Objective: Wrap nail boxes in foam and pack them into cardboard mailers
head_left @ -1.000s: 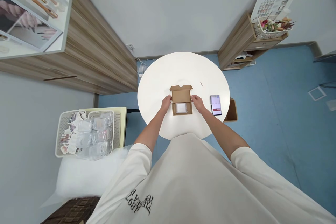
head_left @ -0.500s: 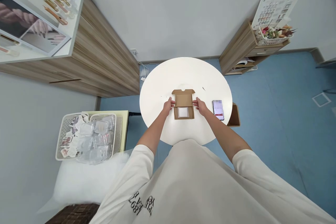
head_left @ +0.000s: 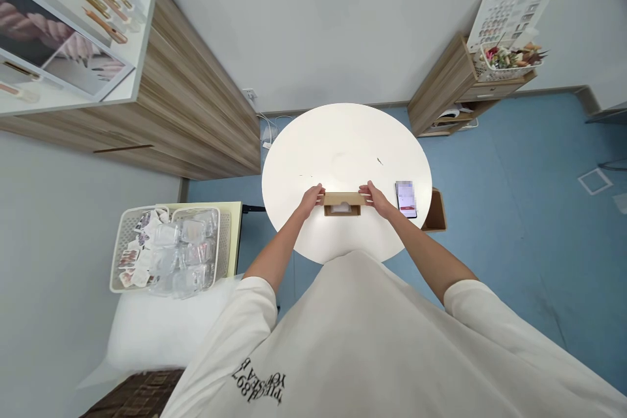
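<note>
A small brown cardboard box (head_left: 327, 211) sits on the round white table (head_left: 313, 137), its lid (head_left: 341, 198) folded partway down over it. Through the gap at the front a white packet (head_left: 341, 208) shows inside; its kind is not clear. At the lid's left end, my left hand (head_left: 311, 198) pinches the cardboard between thumb and fingers. My right hand (head_left: 375, 197) grips the lid's right end in the same way. To the right of that hand lies a phone (head_left: 406, 199) with its screen lit.
White baskets (head_left: 218, 241) of clear plastic packets and printed cards stand at left on a yellowish table (head_left: 235, 235). A wooden cabinet (head_left: 206, 98) rises behind them. Right of the table are a brown bin (head_left: 437, 212) and a small drawer unit (head_left: 441, 91) with a flower basket (head_left: 509, 62).
The lid stood open and flat behind the box; both hands have swung it up and forward, so it now covers much of the white packet.
</note>
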The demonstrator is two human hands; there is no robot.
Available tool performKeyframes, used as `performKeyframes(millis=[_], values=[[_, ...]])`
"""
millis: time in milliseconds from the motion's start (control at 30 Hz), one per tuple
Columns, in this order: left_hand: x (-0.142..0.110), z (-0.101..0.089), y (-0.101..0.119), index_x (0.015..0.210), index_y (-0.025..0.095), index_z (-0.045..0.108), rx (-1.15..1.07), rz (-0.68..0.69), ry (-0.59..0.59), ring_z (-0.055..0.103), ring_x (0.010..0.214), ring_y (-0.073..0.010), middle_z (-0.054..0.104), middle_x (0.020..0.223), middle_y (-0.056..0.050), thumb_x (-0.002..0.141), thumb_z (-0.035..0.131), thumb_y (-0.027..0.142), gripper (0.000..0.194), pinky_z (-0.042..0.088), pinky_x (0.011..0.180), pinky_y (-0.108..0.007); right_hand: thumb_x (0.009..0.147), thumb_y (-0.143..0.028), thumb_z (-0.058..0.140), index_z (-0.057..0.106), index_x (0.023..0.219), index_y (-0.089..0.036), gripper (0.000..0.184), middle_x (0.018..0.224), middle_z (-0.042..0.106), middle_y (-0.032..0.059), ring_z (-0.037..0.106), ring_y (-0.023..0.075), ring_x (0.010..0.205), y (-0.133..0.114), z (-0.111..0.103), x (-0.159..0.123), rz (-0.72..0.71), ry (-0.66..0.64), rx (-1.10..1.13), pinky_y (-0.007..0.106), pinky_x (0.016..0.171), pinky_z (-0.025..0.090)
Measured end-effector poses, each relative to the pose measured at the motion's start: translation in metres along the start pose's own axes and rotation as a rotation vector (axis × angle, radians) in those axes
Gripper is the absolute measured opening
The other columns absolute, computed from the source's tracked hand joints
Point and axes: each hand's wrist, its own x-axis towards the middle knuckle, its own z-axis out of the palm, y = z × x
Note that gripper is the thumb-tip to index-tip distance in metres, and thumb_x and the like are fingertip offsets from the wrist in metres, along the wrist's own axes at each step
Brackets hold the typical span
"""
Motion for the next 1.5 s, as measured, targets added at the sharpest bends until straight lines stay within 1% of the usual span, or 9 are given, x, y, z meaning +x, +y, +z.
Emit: performKeyframes(millis=[133, 200, 300, 433, 567, 900, 1067, 1300, 1500], values=[[-0.023, 0.004, -0.018, 0.105, 0.024, 0.066, 0.242, 0.173, 0.02, 0.066, 0.108, -0.0234, 0.067, 0.124, -0.008, 0.091, 0.06, 0.047, 0.027, 0.052, 0.091, -0.037, 0.093, -0.061, 0.053, 0.066, 0.115, -0.026, 0.043, 0.132, 0.064, 0.0075, 0.062, 0.0249, 0.116, 0.017, 0.008, -0.015, -0.127, -0.01, -0.174, 0.039, 0.096, 0.053], [-0.034, 0.007, -0.032, 0.11, 0.024, 0.064, 0.377, 0.279, 0.081, 0.063, 0.114, -0.0243, 0.062, 0.131, -0.009, 0.089, 0.064, 0.04, 0.026, 0.051, 0.096, -0.038, 0.091, -0.055, 0.058, 0.065, 0.117, -0.027, 0.039, 0.135, 0.06, 0.0075, 0.06, 0.0241, 0.117, 0.031, 0.012, -0.022, -0.191, 0.041, -0.284, 0.04, 0.099, 0.052], [-0.047, 0.013, -0.055, 0.116, 0.024, 0.064, 0.564, 0.443, 0.094, 0.055, 0.128, -0.0258, 0.057, 0.137, -0.009, 0.091, 0.061, 0.032, 0.027, 0.044, 0.109, -0.042, 0.09, -0.049, 0.058, 0.065, 0.116, -0.027, 0.035, 0.137, 0.056, 0.0091, 0.056, 0.0251, 0.123, 0.054, 0.017, -0.032, -0.281, 0.096, -0.43, 0.042, 0.101, 0.05], [-0.057, 0.018, -0.078, 0.123, 0.025, 0.064, 0.757, 0.422, 0.123, 0.048, 0.136, -0.0293, 0.052, 0.145, -0.01, 0.095, 0.056, 0.031, 0.03, 0.041, 0.112, -0.046, 0.092, -0.044, 0.055, 0.067, 0.117, -0.026, 0.033, 0.137, 0.055, 0.0104, 0.051, 0.0263, 0.13, 0.074, 0.021, -0.039, -0.343, 0.122, -0.571, 0.045, 0.11, 0.044], [-0.061, 0.021, -0.086, 0.133, 0.026, 0.061, 0.864, 0.345, 0.083, 0.05, 0.133, -0.0312, 0.056, 0.143, -0.009, 0.096, 0.052, 0.031, 0.038, 0.043, 0.109, -0.048, 0.093, -0.039, 0.053, 0.067, 0.118, -0.025, 0.032, 0.137, 0.059, 0.0102, 0.052, 0.0282, 0.13, 0.085, 0.025, -0.038, -0.309, 0.134, -0.658, 0.048, 0.113, 0.041], [-0.072, 0.029, -0.077, 0.145, 0.025, 0.046, 0.874, 0.3, 0.04, 0.048, 0.135, -0.032, 0.06, 0.14, -0.011, 0.092, 0.055, 0.03, 0.055, 0.034, 0.113, -0.052, 0.091, -0.035, 0.054, 0.06, 0.132, -0.025, 0.042, 0.14, 0.061, 0.0086, 0.053, 0.0286, 0.13, 0.083, 0.031, -0.042, -0.218, 0.13, -0.697, 0.047, 0.111, 0.041], [-0.08, 0.03, -0.062, 0.147, 0.029, 0.041, 0.746, 0.348, 0.084, 0.054, 0.127, -0.034, 0.064, 0.132, -0.011, 0.087, 0.062, 0.033, 0.064, 0.032, 0.11, -0.054, 0.087, -0.035, 0.057, 0.05, 0.14, -0.028, 0.053, 0.136, 0.063, 0.0072, 0.055, 0.0289, 0.125, 0.061, 0.032, -0.051, -0.279, 0.156, -0.656, 0.048, 0.106, 0.043], [-0.072, 0.031, -0.033, 0.147, 0.028, 0.039, 0.645, 0.352, 0.187, 0.049, 0.133, -0.0355, 0.058, 0.139, -0.013, 0.079, 0.073, 0.031, 0.076, 0.032, 0.113, -0.054, 0.076, -0.024, 0.059, 0.046, 0.144, -0.029, 0.069, 0.135, 0.06, 0.0081, 0.054, 0.0305, 0.123, 0.03, 0.03, -0.049, -0.347, 0.175, -0.674, 0.051, 0.109, 0.039], [-0.046, 0.033, -0.03, 0.141, 0.024, 0.048, 0.5, 0.33, 0.25, 0.056, 0.126, -0.0284, 0.058, 0.136, -0.013, 0.089, 0.06, 0.023, 0.053, 0.042, 0.106, -0.045, 0.084, -0.027, 0.056, 0.047, 0.145, -0.025, 0.062, 0.134, 0.06, 0.0103, 0.054, 0.0294, 0.125, 0.026, 0.029, -0.029, -0.347, 0.208, -0.606, 0.048, 0.106, 0.044]])
